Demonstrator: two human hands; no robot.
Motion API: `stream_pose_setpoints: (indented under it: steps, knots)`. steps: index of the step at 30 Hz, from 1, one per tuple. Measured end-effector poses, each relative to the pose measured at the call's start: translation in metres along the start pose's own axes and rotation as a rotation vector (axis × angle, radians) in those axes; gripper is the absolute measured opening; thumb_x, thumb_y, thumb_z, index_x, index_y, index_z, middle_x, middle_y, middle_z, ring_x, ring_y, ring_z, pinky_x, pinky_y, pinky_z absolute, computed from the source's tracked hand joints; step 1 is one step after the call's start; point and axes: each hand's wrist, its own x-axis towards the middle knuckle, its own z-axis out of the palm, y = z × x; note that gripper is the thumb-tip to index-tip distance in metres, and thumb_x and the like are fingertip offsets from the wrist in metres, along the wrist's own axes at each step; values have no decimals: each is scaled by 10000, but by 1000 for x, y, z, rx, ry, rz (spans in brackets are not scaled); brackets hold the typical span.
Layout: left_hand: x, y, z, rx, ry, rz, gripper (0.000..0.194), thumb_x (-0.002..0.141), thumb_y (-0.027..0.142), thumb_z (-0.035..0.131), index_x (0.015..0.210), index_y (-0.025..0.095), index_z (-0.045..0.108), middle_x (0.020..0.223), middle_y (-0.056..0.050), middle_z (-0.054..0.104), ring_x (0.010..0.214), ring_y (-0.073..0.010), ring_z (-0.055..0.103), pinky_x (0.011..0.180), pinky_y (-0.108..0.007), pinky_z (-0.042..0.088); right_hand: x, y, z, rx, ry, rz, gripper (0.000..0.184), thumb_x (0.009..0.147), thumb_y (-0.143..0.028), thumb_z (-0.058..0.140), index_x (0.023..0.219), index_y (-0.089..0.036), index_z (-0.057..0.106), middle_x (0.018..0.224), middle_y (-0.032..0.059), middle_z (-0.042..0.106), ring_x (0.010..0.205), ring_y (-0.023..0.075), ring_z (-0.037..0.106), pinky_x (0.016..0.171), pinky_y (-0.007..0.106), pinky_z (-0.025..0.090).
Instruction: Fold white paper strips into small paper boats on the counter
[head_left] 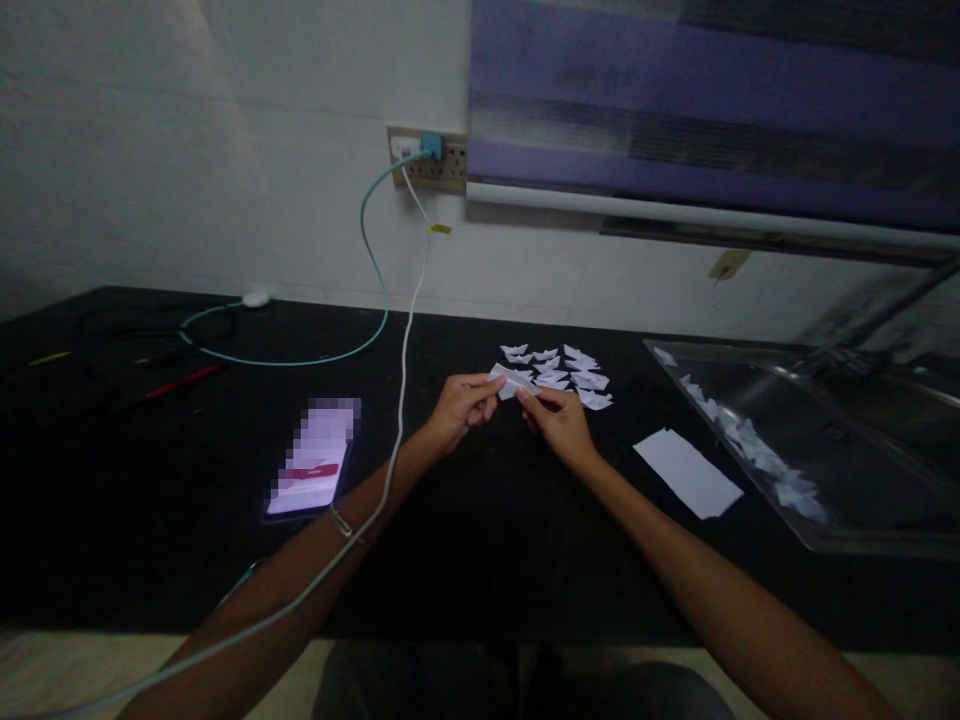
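Here we are at the black countertop (480, 570), and both hands are on one small piece of folded white paper (513, 383), lifted just in front of the cluster of folded paper pieces (589, 382). The left hand (460, 408) pinches one end between thumb and curled fingers; the right hand (561, 425) has thumb and fingers closed on the other, so neither has any real opening. We'd judge that two-ended grip keeps the little thing stretched and steady. The finished-looking pieces sit beyond the fingertips, probably to leave the near counter for working, and the flat sheets of paper (688, 472) lie to the right, likely for an easy reach. Over on the left, the phone (313, 458) lies face up with its screen lit, perhaps for a glance, while a white cable (405, 370) runs across our view, over the left forearm. Now the one container we can make out: the steel sink (892, 490), with a line of crumpled-looking white pieces (757, 450) just inside its left rim; ledge or bowl, we can't tell.
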Motion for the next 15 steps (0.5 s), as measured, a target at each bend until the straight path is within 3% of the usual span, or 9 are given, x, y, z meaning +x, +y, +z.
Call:
stream_pose_setpoints:
  steps: [6, 10, 12, 15]
  knots:
    - [4, -9, -1, -124, -19, -17, 371, 825, 474, 671, 711, 129, 592, 623, -10, 604, 452, -46, 489, 372, -170, 214, -2, -7, -2, 60, -89, 33, 511, 908, -526, 541, 542, -172, 582, 428, -15, 516, 381, 89, 439, 417, 222, 309]
    - [4, -11, -2, -91, -27, -34, 404, 819, 515, 666, 759, 121, 598, 693, -42, 648, 487, -55, 534, 360, -153, 201, -1, -8, -3, 80, -107, 10, 489, 911, -501, 547, 562, -164, 605, 442, -9, 545, 379, 80, 452, 404, 208, 322]
    - [4, -10, -2, -71, -38, -18, 400, 814, 508, 675, 779, 117, 597, 723, -51, 657, 507, -62, 556, 354, -146, 190, -1, -7, -2, 145, -105, 37, 426, 899, -494, 567, 645, -160, 643, 476, -9, 576, 375, 82, 474, 384, 200, 333]
    - [3, -9, 0, -63, -31, -7, 384, 807, 489, 691, 811, 118, 592, 750, -56, 660, 526, -70, 575, 350, -135, 199, 0, -5, 1, 288, -55, 118, 337, 851, -480, 633, 946, -162, 692, 544, -13, 625, 389, 102, 536, 346, 189, 342]
